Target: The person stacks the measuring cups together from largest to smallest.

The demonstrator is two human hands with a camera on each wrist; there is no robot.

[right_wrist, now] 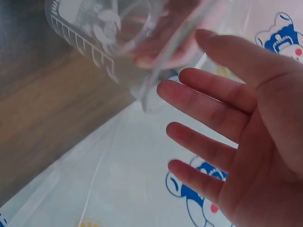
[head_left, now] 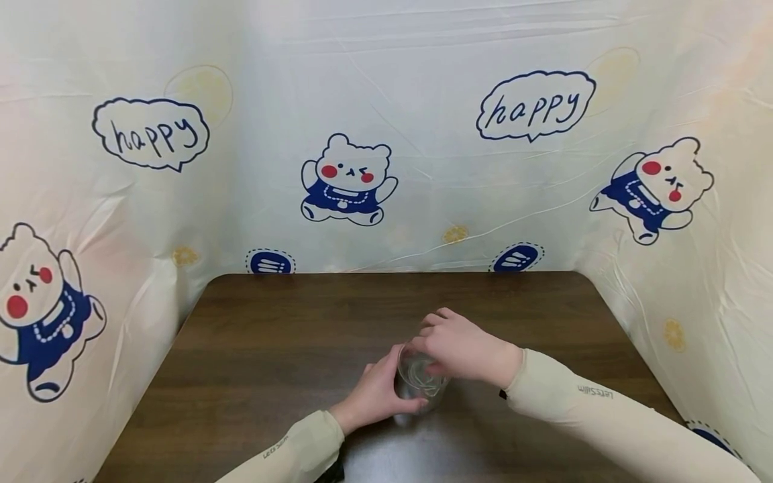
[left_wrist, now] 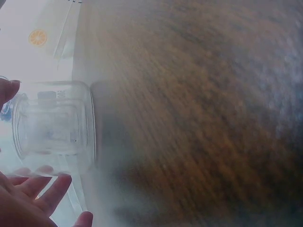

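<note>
A clear glass beaker (head_left: 417, 392) stands upright on the brown table, with smaller glass vessels nested inside it; one inner vessel (left_wrist: 52, 125) shows through its wall in the left wrist view. My left hand (head_left: 376, 396) holds the beaker from the left side, thumb at the front and fingers behind. Over the mouth is my right hand (head_left: 461, 345), its palm toward the glass. In the right wrist view the right fingers (right_wrist: 208, 101) are spread and fairly straight, fingertips right at the beaker's rim, with nothing between them. White graduation marks line the beaker's wall.
The wood-grain table (head_left: 272, 335) has rounded far corners. A pale curtain (head_left: 423, 87) printed with bears and the word "happy" surrounds it on the left, back and right.
</note>
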